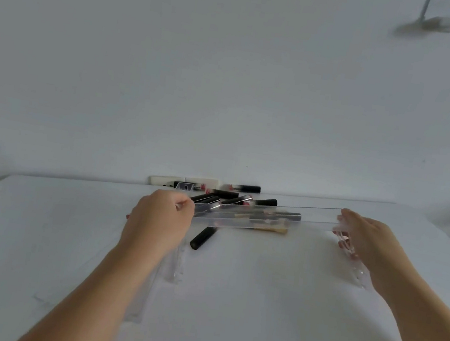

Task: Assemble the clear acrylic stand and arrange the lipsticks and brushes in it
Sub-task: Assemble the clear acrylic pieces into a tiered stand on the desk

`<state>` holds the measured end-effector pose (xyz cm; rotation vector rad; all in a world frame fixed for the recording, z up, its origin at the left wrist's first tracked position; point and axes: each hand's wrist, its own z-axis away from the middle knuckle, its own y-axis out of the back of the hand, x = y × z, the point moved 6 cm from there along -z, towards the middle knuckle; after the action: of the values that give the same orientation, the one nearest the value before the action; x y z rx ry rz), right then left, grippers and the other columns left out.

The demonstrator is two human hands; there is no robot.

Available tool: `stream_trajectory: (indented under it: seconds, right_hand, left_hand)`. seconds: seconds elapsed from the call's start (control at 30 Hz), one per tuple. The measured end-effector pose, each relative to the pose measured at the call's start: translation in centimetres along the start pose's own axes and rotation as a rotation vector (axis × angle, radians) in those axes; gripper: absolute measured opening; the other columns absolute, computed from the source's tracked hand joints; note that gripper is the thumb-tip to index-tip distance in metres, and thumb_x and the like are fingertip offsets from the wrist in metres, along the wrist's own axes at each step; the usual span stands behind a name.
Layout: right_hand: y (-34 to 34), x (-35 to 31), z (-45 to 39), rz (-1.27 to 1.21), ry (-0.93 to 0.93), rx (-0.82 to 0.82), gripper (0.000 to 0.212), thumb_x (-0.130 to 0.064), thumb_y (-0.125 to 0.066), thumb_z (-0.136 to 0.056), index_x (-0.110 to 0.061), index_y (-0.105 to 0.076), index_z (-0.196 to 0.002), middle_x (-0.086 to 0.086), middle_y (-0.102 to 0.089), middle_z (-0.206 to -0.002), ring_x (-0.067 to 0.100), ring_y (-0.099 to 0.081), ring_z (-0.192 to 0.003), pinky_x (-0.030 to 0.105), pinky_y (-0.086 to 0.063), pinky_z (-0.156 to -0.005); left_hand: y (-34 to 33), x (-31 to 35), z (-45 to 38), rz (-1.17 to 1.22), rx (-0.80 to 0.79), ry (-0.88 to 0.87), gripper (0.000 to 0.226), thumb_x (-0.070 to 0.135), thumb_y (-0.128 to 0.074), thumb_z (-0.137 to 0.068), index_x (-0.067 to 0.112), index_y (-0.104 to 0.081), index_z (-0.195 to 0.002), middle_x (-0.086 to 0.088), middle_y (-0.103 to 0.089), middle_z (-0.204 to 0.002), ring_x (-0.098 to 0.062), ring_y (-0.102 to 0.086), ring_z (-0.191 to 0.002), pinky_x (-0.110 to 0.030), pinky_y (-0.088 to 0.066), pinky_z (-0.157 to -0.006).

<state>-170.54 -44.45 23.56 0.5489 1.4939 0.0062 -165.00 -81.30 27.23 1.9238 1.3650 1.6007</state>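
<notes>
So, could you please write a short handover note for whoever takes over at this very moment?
Left hand grips the left end of a long clear acrylic shelf; right hand holds its right end, fingers curled on it.
Clear side panels: one by the left wrist, one under the right hand.
Lipsticks and brushes lie piled behind the shelf on the white table.
Done: nothing visibly joined.
Left: assemble the stand, then load it.

head cam | forward-down, close over white table (228, 301) | wall beyond | single view
</notes>
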Motion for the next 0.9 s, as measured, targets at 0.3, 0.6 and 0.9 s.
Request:
stream_trajectory:
  seconds: [0.3,0.6,0.9]
  right_hand:
    - [-0.7,0.3,-0.2,0.054,0.034,-0.029,0.025,-0.035,-0.052,-0.096,-0.018,-0.069,-0.087,-0.004,-0.072,-0.097,0.027,-0.065,-0.082,0.039,-0.050,-0.082]
    - [-0.7,-0.3,0.5,0.049,0.020,-0.044,0.044,-0.040,-0.044,-0.098,0.000,-0.060,-0.105,0.016,-0.056,-0.076,0.025,-0.050,-0.070,0.037,-0.038,-0.070]
    - [-0.6,-1.2,1.5,0.050,0.053,-0.066,0.042,-0.041,-0.039,-0.094,-0.001,-0.048,-0.083,0.010,-0.041,-0.071,0.023,-0.033,-0.058,0.034,-0.027,-0.062]
  left_hand:
    - [0.7,0.1,0.0,-0.042,0.074,-0.029,0.026,0.034,-0.051,-0.095,0.020,-0.071,-0.084,0.001,-0.072,-0.078,-0.025,-0.061,-0.066,-0.034,-0.053,-0.064]
    - [2.4,-1.9,-0.2,-0.362,-0.099,0.066,0.034,0.029,-0.057,-0.092,0.024,-0.065,-0.124,0.000,-0.067,-0.125,-0.025,-0.063,-0.111,-0.034,-0.050,-0.084]
    - [2.2,-1.6,2.0,-0.424,-0.192,0.071,0.047,0.038,-0.061,-0.088,0.027,-0.059,-0.134,0.004,-0.066,-0.127,-0.022,-0.062,-0.114,-0.030,-0.048,-0.085]
